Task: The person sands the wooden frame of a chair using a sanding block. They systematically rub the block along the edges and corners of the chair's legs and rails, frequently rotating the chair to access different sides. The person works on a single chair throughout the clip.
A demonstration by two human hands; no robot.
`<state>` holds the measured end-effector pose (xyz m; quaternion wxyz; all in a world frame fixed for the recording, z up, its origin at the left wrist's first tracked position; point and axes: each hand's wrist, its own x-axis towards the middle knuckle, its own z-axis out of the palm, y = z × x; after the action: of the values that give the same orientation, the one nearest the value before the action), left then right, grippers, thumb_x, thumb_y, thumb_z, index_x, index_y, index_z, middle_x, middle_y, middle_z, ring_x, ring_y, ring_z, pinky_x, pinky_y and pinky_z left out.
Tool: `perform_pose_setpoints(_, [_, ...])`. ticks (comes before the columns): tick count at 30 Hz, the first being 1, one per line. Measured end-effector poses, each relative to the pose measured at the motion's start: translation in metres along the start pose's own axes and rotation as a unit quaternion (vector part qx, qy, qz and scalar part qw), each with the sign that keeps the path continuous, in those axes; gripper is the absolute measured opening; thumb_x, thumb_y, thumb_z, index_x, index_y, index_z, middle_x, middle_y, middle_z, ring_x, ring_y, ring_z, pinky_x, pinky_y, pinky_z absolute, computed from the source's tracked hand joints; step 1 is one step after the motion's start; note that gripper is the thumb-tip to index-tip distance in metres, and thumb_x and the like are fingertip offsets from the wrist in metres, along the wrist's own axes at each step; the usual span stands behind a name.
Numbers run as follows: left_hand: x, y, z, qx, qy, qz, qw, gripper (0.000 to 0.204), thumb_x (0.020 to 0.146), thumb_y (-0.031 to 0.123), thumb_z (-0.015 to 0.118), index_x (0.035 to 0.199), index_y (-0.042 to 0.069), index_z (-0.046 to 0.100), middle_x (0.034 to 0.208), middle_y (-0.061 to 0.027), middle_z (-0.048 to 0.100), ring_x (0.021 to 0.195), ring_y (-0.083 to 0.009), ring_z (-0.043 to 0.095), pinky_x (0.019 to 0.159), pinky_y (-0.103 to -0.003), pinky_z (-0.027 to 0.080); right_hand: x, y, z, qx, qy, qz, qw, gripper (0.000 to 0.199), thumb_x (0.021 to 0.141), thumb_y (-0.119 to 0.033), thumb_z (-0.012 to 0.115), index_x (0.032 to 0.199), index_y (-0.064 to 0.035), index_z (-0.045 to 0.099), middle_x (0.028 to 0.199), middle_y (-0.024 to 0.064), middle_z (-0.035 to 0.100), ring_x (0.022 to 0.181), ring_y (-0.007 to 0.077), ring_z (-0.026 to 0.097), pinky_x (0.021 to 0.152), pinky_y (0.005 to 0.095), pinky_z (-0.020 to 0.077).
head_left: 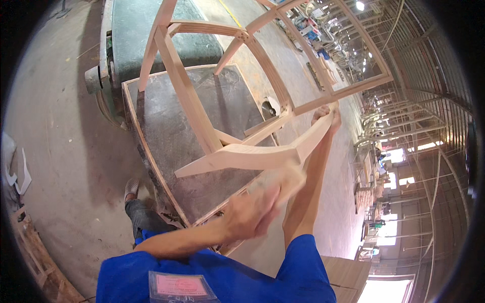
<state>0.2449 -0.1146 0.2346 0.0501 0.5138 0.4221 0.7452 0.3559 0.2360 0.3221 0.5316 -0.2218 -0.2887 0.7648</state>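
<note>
A bare wooden chair frame point(189, 96) rests on a dark-topped table point(177, 123) in front of me. One of its curved posts point(260, 156) runs from lower left toward the upper right, nearest my body. My right hand point(327, 118) is wrapped round the upper end of this post, arm stretched out. Lower down, my left hand point(254, 209) is closed on a pale tan pad point(290, 184) held against or just in front of the post. Motion blurs the pad and fingers, so its exact kind and contact are unclear.
A wooden rectangular frame with crossbars point(336, 93) extends to the upper right. Beyond the table stands a green-topped machine or bench point(139, 38). Stacked wood parts point(366, 194) line the right side. Wood pieces point(48, 267) lie at lower left.
</note>
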Motion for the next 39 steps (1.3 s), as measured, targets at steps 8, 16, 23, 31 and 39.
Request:
perform_pose_setpoints(8, [-0.041,-0.056,-0.025,0.172,-0.061,-0.125,0.975,0.061,0.095,0.011,0.059,0.146,-0.013,0.035,0.125,-0.0284,0.063,0.076,-0.0298,0.072,0.059,-0.038,0.056,0.004,0.000,0.007,-0.012,0.027,-0.031,0.999,0.029,0.100,-0.033,0.047,0.089,-0.0072,0.039,0.077,0.0011,0.042,0.056,0.0102,0.044,0.049,0.0237,0.0464])
perform_pose_setpoints(16, [0.019,-0.021,0.001,0.090,0.001,0.026,0.996,0.066,0.096,0.016,0.057,0.150,-0.011,0.030,0.119,-0.0303,0.065,0.071,-0.0314,0.071,0.049,-0.040,0.052,0.002,-0.002,0.011,-0.021,-0.013,-0.023,0.999,0.026,0.101,-0.031,0.047,0.098,-0.0050,0.043,0.078,0.0030,0.044,0.057,0.0110,0.047,0.051,0.0241,0.0495])
perform_pose_setpoints(23, [0.051,-0.029,-0.112,-0.047,-0.264,-0.299,0.916,0.057,0.105,0.023,0.045,0.156,0.007,0.028,0.122,-0.0208,0.064,0.084,-0.0384,0.068,0.075,-0.041,0.054,0.004,-0.011,-0.004,0.009,-0.036,0.023,0.999,0.032,0.101,-0.035,0.049,0.095,-0.0038,0.043,0.078,0.0028,0.046,0.058,0.0115,0.049,0.052,0.0242,0.0501])
perform_pose_setpoints(31, [0.127,-0.070,-0.125,-0.078,-0.475,-0.375,0.792,0.056,0.107,0.028,0.038,0.156,0.004,0.026,0.116,-0.0264,0.063,0.103,-0.0355,0.064,0.095,-0.042,0.047,0.010,-0.005,-0.009,0.012,-0.020,0.002,1.000,0.032,0.100,-0.037,0.049,0.099,-0.0062,0.042,0.080,0.0035,0.046,0.056,0.0121,0.047,0.048,0.0251,0.0455])
perform_pose_setpoints(39, [0.116,-0.066,-0.116,-0.072,-0.432,-0.281,0.854,0.051,0.107,0.025,0.038,0.150,-0.003,0.035,0.123,-0.0288,0.063,0.111,-0.0356,0.064,0.098,-0.041,0.047,0.000,-0.001,0.000,-0.030,0.001,-0.011,0.999,0.039,0.101,-0.040,0.047,0.088,-0.0031,0.044,0.066,0.0004,0.043,0.053,0.0117,0.044,0.051,0.0246,0.0452])
